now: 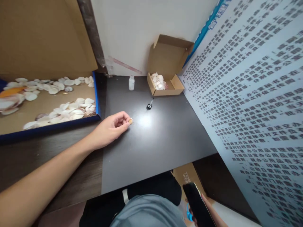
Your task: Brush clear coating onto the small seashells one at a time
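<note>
My left hand (111, 130) rests over the dark table, thumb and fingers pinched on a small rounded tan piece (130, 121). Its exact kind is too small to tell. Low at the right, below the table edge, my right hand (208, 205) is wrapped around a black smartphone (197, 203) with a dark screen. Beyond the left hand, a black cap with a brush (149, 107) lies on the tabletop. A small clear bottle with whitish contents (131, 83) stands upright near the wall, its mouth uncovered.
On the left, a large open blue-edged box (98, 104) holds many white shells (68, 110) and an orange item (13, 91). A small open cardboard box (168, 92) with shells (159, 81) sits at the back. A printed board (251, 88) bounds the right side.
</note>
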`<state>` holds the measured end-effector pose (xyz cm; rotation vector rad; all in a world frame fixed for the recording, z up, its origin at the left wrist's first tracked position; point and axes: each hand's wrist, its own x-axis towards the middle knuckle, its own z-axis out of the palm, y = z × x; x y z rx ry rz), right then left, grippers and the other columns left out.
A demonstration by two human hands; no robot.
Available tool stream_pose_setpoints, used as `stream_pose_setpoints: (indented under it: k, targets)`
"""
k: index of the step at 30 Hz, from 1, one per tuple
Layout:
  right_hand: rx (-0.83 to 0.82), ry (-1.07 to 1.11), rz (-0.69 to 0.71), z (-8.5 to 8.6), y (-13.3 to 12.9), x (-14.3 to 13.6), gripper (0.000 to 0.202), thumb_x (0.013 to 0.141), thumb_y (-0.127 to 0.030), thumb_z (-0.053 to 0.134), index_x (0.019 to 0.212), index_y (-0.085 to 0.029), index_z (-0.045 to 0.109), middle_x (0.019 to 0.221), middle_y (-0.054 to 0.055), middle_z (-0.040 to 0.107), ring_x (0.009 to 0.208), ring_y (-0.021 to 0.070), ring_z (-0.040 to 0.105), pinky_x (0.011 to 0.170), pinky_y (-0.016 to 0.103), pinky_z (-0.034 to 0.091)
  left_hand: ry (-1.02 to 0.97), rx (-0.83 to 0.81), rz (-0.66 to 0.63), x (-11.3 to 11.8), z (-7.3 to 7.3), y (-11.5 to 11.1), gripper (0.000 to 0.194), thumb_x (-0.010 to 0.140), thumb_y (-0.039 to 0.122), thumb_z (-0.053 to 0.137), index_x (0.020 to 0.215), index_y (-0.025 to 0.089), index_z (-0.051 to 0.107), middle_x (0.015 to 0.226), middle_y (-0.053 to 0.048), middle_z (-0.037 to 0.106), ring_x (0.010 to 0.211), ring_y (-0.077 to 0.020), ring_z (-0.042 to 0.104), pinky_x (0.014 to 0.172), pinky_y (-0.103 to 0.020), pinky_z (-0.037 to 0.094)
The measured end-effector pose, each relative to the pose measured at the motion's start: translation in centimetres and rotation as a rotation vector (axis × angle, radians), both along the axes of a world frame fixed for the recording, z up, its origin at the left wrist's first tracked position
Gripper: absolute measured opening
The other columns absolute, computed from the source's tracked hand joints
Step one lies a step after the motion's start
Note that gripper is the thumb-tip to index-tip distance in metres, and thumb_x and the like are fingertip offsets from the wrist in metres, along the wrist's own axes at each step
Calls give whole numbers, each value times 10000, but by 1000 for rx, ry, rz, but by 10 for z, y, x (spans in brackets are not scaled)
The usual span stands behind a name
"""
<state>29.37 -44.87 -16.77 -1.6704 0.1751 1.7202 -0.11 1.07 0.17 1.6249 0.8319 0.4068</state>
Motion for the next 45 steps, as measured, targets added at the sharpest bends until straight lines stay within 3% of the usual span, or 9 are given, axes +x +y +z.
stream_pose_setpoints:
  k: [1, 2, 4, 9, 17, 40, 45]
  targets:
    - [7, 24, -61, -5, 5, 5, 350, 982, -426, 550, 1185, -147, 603, 1051, 71, 670, 829, 174, 671, 733, 356, 579, 6, 3, -1, 0, -1, 0, 237, 887, 424, 578, 852, 202, 503, 606, 83, 403, 472, -68, 380, 430, -181, 309]
    - [39, 87, -217, -9, 10, 10, 459, 948, -543, 542, 1124, -133, 647, 864, 67, 686, 688, 162, 659, 643, 304, 557, 10, 1, -1, 0, -1, 0, 238, 885, 429, 580, 858, 204, 504, 610, 80, 405, 473, -70, 382, 424, -179, 315]
    - [69, 124, -282, -13, 21, 20, 541, 901, -645, 533, 1052, -151, 693, 735, 56, 679, 610, 149, 642, 593, 258, 529, 13, -4, 1, 0, -3, 0, 235, 882, 432, 580, 871, 209, 506, 618, 76, 409, 475, -76, 387, 414, -179, 331]
    - [127, 195, -303, -2, 51, 41, 602, 830, -699, 570, 1054, -161, 723, 800, 92, 702, 650, 190, 654, 633, 291, 531, 25, -4, 12, -1, -3, 1, 227, 879, 429, 585, 872, 213, 516, 612, 71, 417, 473, -78, 389, 409, -172, 333]
    - [134, 260, -249, 9, 80, 55, 624, 899, -659, 496, 1157, -122, 680, 869, 130, 718, 720, 216, 678, 689, 322, 536, 36, 13, 4, -2, -2, 2, 231, 864, 431, 596, 872, 206, 542, 601, 60, 437, 470, -85, 415, 423, -182, 336]
    - [103, 283, -229, -1, 94, 59, 606, 919, -666, 456, 1122, -135, 666, 887, 113, 742, 765, 209, 712, 751, 340, 540, 18, 38, 12, 1, 2, 0, 182, 858, 369, 581, 832, 198, 525, 602, 68, 446, 482, -74, 406, 453, -191, 336]
    - [81, 265, -206, -2, 93, 52, 539, 943, -596, 487, 1101, -115, 672, 864, 116, 746, 733, 198, 711, 720, 316, 541, 23, 34, 5, 1, 3, -1, 183, 856, 369, 578, 825, 198, 521, 598, 65, 445, 485, -78, 407, 452, -193, 342]
